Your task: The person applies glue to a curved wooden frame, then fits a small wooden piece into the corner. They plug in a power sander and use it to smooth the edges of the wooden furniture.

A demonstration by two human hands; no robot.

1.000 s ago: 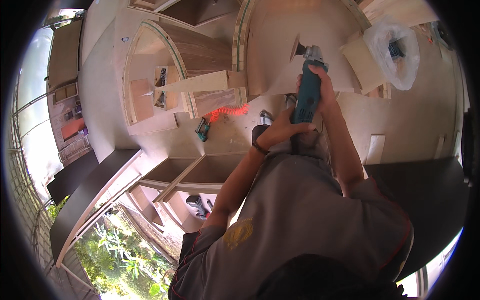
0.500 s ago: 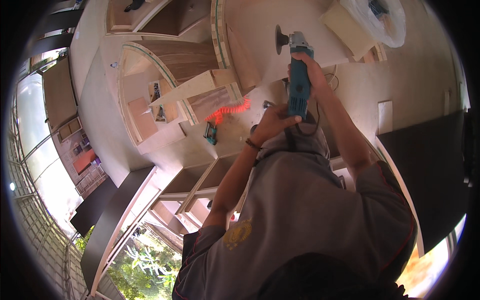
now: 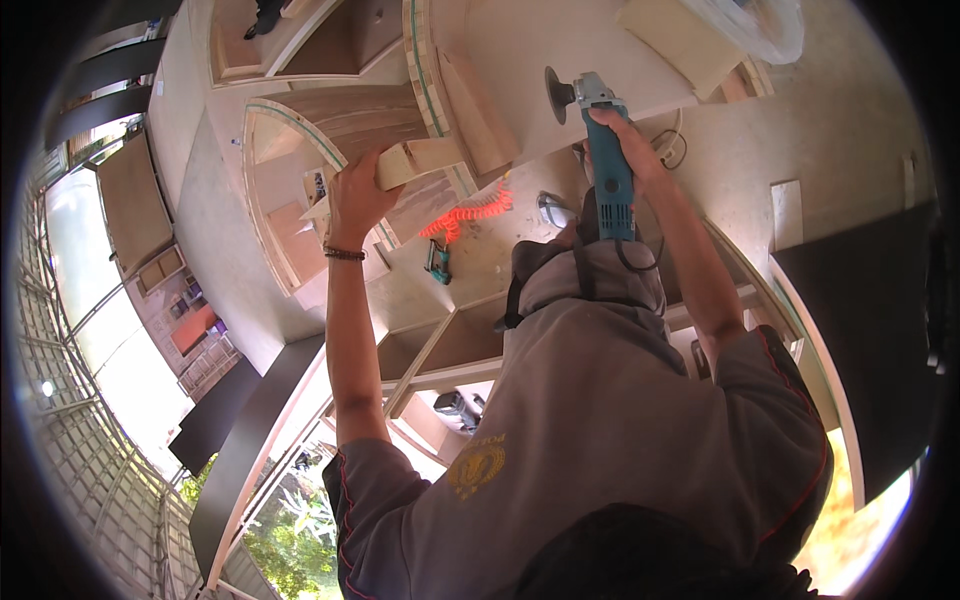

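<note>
Clock read from centre of view. Angle grinder [image 3: 612, 200], teal body with grey head, sits between 1 and 2 o'clock. Its dark disc [image 3: 557, 97] faces 9 o'clock, over a broad pale panel [image 3: 540, 60]; whether the two touch, cannot tell. Grinder's butt end points to 6 o'clock, by the person's lap; dark cord [image 3: 640, 262] loops below it.

Right hand [image 3: 622, 145]: fingers closed round the upper body, just behind the head; carries the grinder alone.

Left hand [image 3: 362, 200], between 10 and 11 o'clock: fingers bent over a pale wedge-shaped wood piece [image 3: 428, 158], thumb on the near side, hand closed on it. Beaded bracelet [image 3: 346, 254] at the wrist.

Beyond this hand, farther toward 10 to 11 o'clock: wooden frame with curved edge [image 3: 295, 118], green line along it. Red coiled hose [image 3: 475, 212] at 12 o'clock, teal-and-black tool [image 3: 437, 262] beside it on the floor [image 3: 480, 262]. Clear plastic bag [image 3: 765, 30] far out, between 1 and 2. Black panel [image 3: 865, 350] just past 3.
</note>
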